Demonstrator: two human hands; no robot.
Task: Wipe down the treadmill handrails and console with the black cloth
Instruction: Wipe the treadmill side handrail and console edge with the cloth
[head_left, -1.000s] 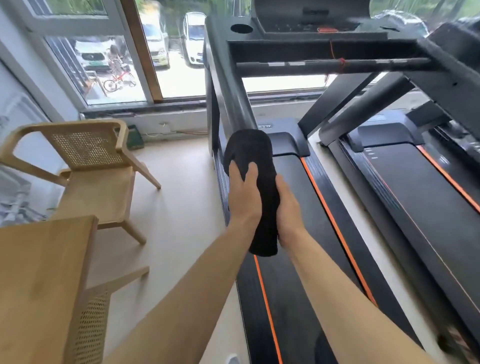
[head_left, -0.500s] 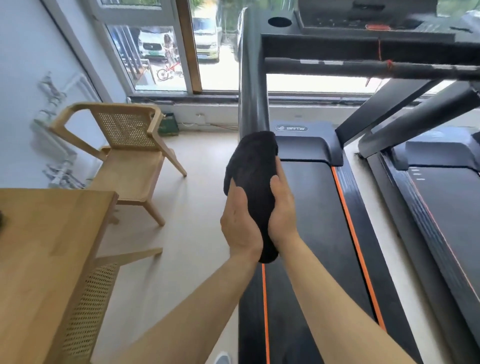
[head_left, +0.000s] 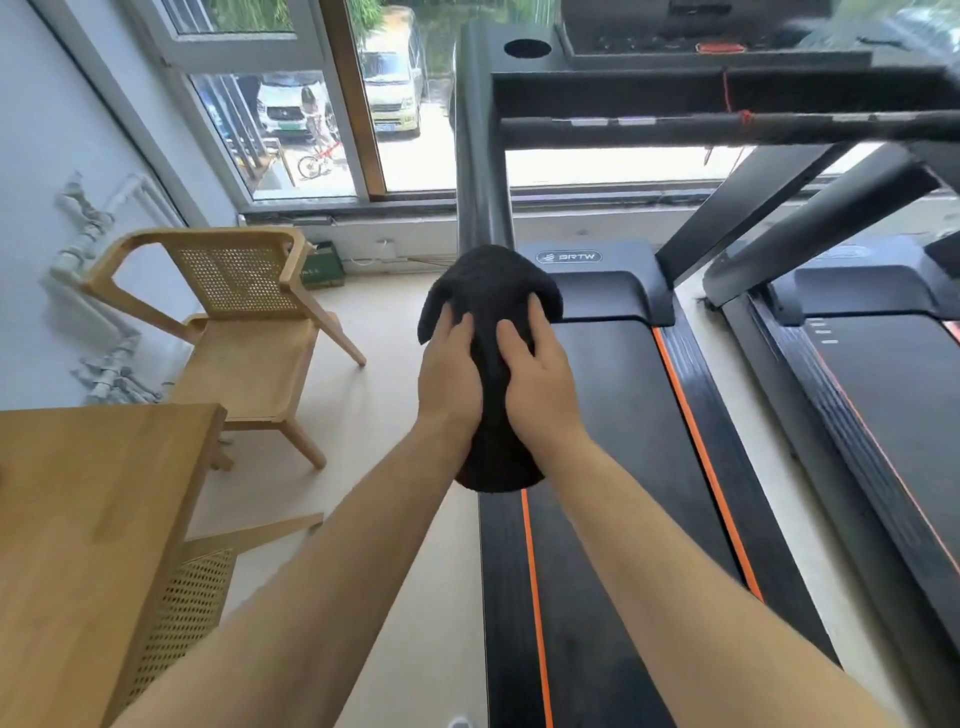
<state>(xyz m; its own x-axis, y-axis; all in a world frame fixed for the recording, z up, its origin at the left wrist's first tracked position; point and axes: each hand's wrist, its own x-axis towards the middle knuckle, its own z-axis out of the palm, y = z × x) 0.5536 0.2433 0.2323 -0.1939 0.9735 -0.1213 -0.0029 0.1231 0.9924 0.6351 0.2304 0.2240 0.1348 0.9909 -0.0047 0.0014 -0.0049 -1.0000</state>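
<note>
The black cloth (head_left: 488, 291) is wrapped over the near end of the treadmill's left handrail (head_left: 480, 171), a dark bar running away toward the console (head_left: 675, 47) at the top. My left hand (head_left: 449, 374) grips the cloth from the left side and my right hand (head_left: 540, 379) grips it from the right, both closed around the cloth-covered rail. The rail's near end is hidden under the cloth. A crossbar (head_left: 727, 127) with a red cord runs below the console.
The treadmill belt (head_left: 613, 467) with orange stripes lies below my arms. A second treadmill (head_left: 883, 364) stands to the right. A wooden chair (head_left: 244, 332) sits left by the window, and a wooden table (head_left: 78, 519) with another chair is at the near left.
My view has swung to the right and the rail now runs straight ahead. Both hands have slid with the cloth along the handrail; my grip stays on the cloth.
</note>
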